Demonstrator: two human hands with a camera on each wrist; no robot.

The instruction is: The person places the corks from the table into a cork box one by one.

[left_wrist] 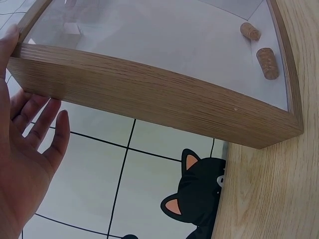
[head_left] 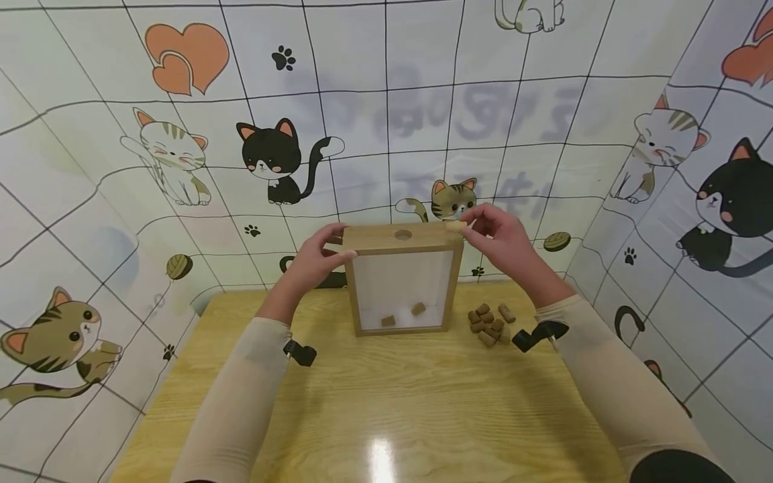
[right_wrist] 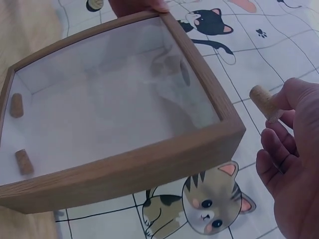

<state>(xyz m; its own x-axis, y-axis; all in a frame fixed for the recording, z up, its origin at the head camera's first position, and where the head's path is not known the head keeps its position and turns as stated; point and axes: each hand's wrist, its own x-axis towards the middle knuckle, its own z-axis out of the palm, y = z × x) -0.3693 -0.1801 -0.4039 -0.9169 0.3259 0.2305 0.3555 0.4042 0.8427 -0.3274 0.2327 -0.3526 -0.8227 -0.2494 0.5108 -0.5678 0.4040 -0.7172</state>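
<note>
A wooden-framed box (head_left: 400, 327) with a clear front stands upright on the table, a round hole (head_left: 402, 235) in its top. Two corks (left_wrist: 268, 63) lie inside on its floor. My left hand (head_left: 315, 260) grips the box's upper left corner, thumb at the front and fingers behind, as the left wrist view (left_wrist: 30, 129) also shows. Between thumb and fingers, my right hand (head_left: 498, 241) pinches a cork (right_wrist: 262, 99) just above the top's right end. In the right wrist view the cork is apart from the frame.
A loose pile of several corks (head_left: 488, 322) lies on the wooden table (head_left: 338, 396), right of the box. Behind the table hangs a cat-patterned sheet (head_left: 356, 161), close to the back of the box. Dark wrist cameras (head_left: 298, 352) sit on both sleeves.
</note>
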